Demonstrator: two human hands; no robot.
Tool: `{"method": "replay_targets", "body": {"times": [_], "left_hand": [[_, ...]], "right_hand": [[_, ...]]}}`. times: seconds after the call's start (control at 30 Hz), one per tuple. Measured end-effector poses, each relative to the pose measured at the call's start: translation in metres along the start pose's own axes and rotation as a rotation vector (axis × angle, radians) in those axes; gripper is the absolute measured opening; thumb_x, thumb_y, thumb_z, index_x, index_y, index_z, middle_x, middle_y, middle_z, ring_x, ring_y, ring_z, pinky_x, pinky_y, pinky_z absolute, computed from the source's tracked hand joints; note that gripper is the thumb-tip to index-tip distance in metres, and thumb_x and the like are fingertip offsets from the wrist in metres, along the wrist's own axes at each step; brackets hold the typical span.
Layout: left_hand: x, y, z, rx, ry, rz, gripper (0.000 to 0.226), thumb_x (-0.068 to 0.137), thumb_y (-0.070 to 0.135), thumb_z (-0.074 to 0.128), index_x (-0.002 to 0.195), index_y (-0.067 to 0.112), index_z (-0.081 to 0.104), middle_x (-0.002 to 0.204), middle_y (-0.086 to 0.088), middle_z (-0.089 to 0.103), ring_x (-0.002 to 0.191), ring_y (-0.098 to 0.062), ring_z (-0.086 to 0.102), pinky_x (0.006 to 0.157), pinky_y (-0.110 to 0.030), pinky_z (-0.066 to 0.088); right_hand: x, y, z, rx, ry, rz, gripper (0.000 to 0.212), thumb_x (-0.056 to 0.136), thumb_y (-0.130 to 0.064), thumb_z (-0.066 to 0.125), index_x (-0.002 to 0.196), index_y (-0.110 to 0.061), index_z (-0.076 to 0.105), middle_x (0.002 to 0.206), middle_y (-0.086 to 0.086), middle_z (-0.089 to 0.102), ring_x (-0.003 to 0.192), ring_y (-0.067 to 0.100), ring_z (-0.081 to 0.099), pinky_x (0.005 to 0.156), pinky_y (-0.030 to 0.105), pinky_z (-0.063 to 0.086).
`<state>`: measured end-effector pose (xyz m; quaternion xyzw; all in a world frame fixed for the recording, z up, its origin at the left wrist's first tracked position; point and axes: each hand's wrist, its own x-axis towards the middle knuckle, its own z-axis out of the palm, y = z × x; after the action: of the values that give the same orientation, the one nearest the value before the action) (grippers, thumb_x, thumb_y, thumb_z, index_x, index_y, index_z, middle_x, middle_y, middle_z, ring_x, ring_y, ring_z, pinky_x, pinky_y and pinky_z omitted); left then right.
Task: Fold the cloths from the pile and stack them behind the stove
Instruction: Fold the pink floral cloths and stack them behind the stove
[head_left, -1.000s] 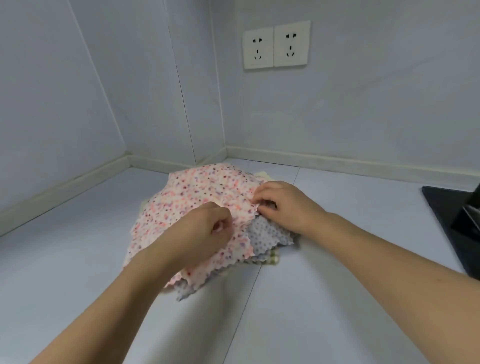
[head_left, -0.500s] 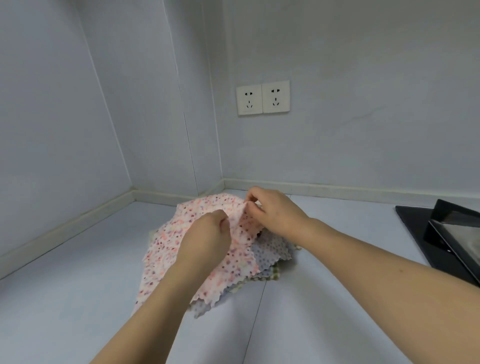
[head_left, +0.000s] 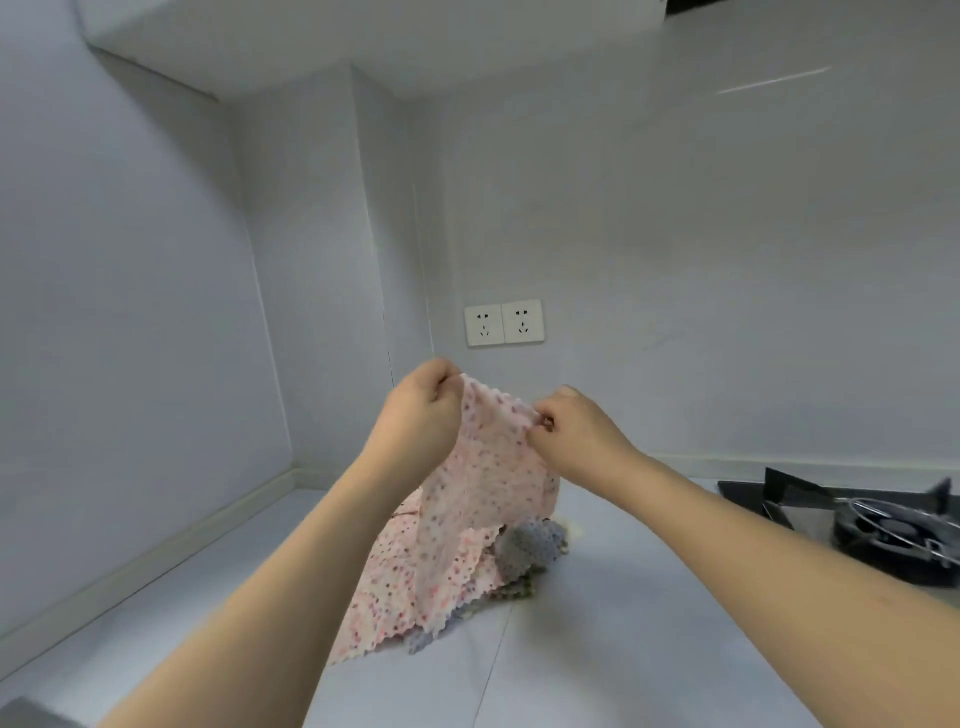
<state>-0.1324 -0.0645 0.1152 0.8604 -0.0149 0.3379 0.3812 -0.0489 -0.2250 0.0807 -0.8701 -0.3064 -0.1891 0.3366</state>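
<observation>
A pink floral cloth (head_left: 483, 488) hangs in the air above the counter, held by its top edge. My left hand (head_left: 418, 415) pinches its left corner and my right hand (head_left: 576, 431) pinches its right corner. The cloth's lower part still drapes onto the pile of cloths (head_left: 524, 551) on the countertop, where another pink floral cloth, a grey-blue one and a greenish edge show. The black stove (head_left: 857, 519) with its metal pan support sits at the right edge of the view.
The light grey countertop (head_left: 623, 649) runs into a wall corner at the back left. A double wall socket (head_left: 504, 322) is on the back wall above the pile. A cabinet underside hangs overhead.
Both hands have lifted the pink floral cloth up off the pile and spread apart along its top edge. The view has tilted upward, bringing the stove further into sight.
</observation>
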Motion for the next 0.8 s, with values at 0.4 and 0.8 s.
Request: {"method": "replay_targets", "body": {"times": [0.4,0.8], "left_hand": [[-0.053,0.042,-0.036,0.066,-0.052,-0.054,0.025,0.097,0.018,0.042,0.085,0.002,0.057,0.074,-0.006,0.053,0.065,-0.019,0.046,0.059,-0.029,0.037],[-0.054,-0.061,0.062,0.289,-0.364,-0.207,0.017,0.091,0.006,0.042,0.083,0.01,0.056,0.074,-0.007,0.056,0.059,-0.019,0.046,0.051,-0.022,0.036]], "right_hand": [[-0.094,-0.022,-0.123,0.028,-0.156,0.294,0.02,0.087,-0.004,0.052,0.07,-0.013,0.051,0.067,0.008,0.042,0.063,0.019,0.039,0.056,0.028,0.028],[-0.091,0.071,-0.054,-0.24,-0.344,0.367,0.012,0.088,-0.016,0.062,0.096,-0.015,0.072,0.093,-0.002,0.065,0.08,0.014,0.058,0.054,0.018,0.04]]}}
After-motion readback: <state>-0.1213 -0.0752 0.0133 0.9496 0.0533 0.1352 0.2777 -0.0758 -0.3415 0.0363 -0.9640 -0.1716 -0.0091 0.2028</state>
